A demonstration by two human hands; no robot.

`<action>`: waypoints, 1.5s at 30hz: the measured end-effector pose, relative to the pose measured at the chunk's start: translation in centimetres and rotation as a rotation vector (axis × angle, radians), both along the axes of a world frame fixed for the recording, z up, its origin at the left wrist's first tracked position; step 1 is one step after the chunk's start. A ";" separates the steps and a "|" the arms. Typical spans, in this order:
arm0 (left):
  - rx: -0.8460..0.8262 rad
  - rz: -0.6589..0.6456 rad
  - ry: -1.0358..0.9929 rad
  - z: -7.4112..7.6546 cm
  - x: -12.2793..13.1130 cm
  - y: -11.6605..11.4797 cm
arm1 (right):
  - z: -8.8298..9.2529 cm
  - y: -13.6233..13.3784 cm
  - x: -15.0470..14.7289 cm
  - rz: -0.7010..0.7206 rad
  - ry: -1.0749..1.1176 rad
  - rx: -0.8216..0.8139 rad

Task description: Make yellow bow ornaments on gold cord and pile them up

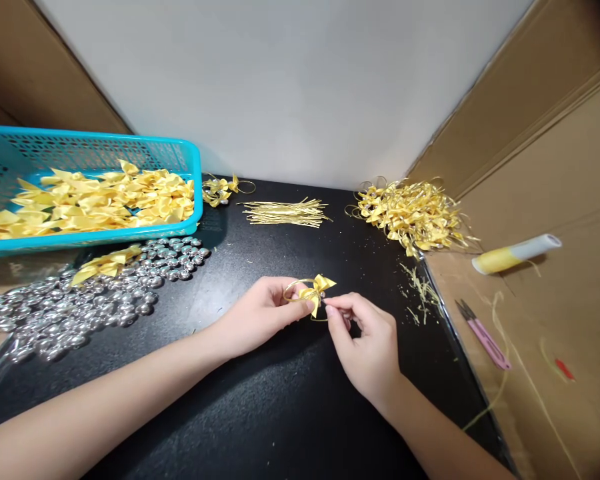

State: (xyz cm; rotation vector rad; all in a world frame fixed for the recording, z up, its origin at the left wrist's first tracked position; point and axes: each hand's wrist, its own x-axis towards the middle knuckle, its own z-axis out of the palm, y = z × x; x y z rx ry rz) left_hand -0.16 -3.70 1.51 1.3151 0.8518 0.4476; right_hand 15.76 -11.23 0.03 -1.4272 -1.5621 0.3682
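Over the middle of the black table my left hand (275, 308) pinches a yellow ribbon bow (318, 293) between thumb and fingers. A loop of gold cord (291, 287) curves from the bow, and a small silver bead shows partly beside it. Close against the bow's right side, my right hand (364, 337) has its thumb and index fingertip pressed together. What lies between those fingertips, perhaps a cord end, is too small to make out. Farther back lies a bundle of gold cords (286, 213).
A turquoise basket (196, 200) of yellow bows stands left, behind many silver beads (75, 310). Several finished-looking bows (415, 212) are heaped back right. Pink thread snips (485, 337), a spool tube (517, 254) and cord scraps (423, 293) lie right. A white wall (290, 87) rises behind.
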 end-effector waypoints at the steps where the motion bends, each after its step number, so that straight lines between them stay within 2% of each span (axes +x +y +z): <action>1: 0.003 0.001 -0.004 0.0 0.0 0.0 | 0.0 0.0 0.0 0.001 0.000 0.003; 12: 0.009 0.006 0.014 -0.5 -0.1 -0.2 | 0.1 0.0 -0.1 0.006 -0.007 0.007; 24: 0.063 -0.015 0.091 -0.2 -0.2 -0.2 | 0.1 -0.2 -0.1 0.013 -0.003 0.020; 45: 0.076 -0.026 0.034 -0.3 -0.1 -0.3 | 0.2 -0.1 -0.1 0.000 -0.019 -0.006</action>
